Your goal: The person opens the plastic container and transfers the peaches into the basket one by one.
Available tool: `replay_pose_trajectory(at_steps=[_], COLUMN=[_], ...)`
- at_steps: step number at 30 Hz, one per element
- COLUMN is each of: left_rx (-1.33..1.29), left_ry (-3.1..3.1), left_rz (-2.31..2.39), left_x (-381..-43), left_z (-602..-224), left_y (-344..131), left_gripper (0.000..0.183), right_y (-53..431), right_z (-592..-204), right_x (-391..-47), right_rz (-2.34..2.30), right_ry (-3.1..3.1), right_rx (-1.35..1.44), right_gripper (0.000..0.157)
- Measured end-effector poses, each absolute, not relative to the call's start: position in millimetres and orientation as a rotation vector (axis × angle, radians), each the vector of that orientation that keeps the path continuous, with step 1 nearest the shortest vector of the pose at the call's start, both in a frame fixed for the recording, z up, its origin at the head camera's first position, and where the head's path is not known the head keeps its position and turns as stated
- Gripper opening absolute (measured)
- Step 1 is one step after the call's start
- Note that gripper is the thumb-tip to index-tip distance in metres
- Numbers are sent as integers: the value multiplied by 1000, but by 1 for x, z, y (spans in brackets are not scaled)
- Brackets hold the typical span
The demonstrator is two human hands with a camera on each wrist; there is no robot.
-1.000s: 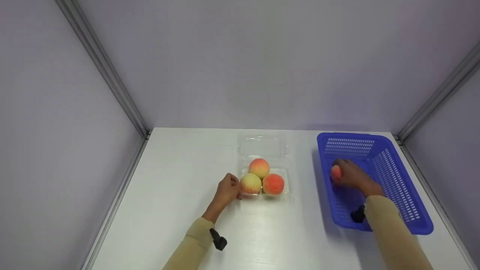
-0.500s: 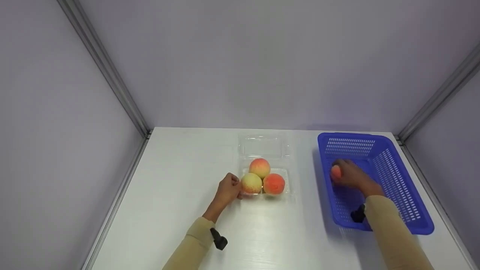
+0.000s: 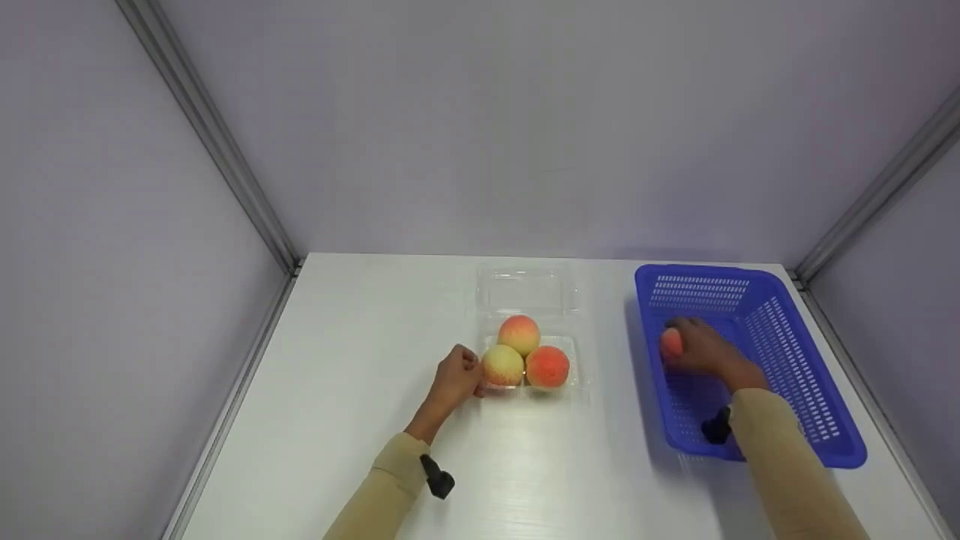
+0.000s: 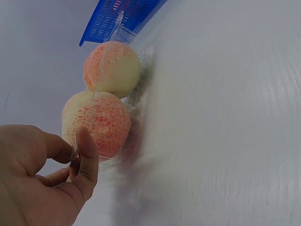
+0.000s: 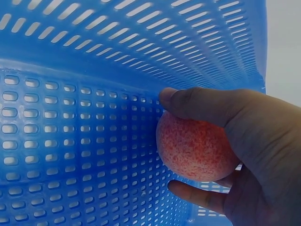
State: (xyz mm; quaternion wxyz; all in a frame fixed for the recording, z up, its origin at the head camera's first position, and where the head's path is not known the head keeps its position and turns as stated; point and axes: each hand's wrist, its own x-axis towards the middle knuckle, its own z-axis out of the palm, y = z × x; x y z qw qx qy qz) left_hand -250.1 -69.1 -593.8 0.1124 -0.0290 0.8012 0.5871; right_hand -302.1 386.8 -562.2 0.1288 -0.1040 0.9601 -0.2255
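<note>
My left hand [image 3: 454, 377] pinches the near left corner of a clear plastic clamshell box [image 3: 571, 352] between thumb and fingers, as the left wrist view shows up close. Inside the box sit a yellow-green peach [image 3: 502, 366], a red-orange peach [image 3: 547, 367] and, behind them, a pink-yellow peach [image 3: 519, 334]. The box's lid [image 3: 521, 292] lies folded back, away from me. Down in the blue basket [image 3: 817, 360], my right hand [image 3: 701, 349] grips a reddish peach [image 5: 195, 148], its thumb over the top and fingers beneath.
The white table [image 3: 360, 322] carries the box near its middle and the basket on the right. A pale back wall [image 3: 480, 135] rises behind the table's far edge, with side panels and metal frame rails [image 3: 217, 150] at left and right.
</note>
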Motion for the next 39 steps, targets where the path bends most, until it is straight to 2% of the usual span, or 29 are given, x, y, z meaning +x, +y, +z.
replay_pose_trajectory(at_steps=[26, 32, 39], left_rx=[-101, -98, -125], left_ry=[2374, 2390, 2389], left_rz=[1707, 1699, 1689], left_x=[-252, -252, -252], left_z=[-597, -597, -595], left_y=[-70, -69, -68], left_gripper=[7, 8, 11], right_y=[385, 384, 381], right_z=[-533, -526, -515], right_x=[-294, -295, -296], right_rz=[-661, -641, -575], right_ry=[2768, 2782, 2819], right_rx=[-228, -241, -292], right_gripper=[95, 94, 83])
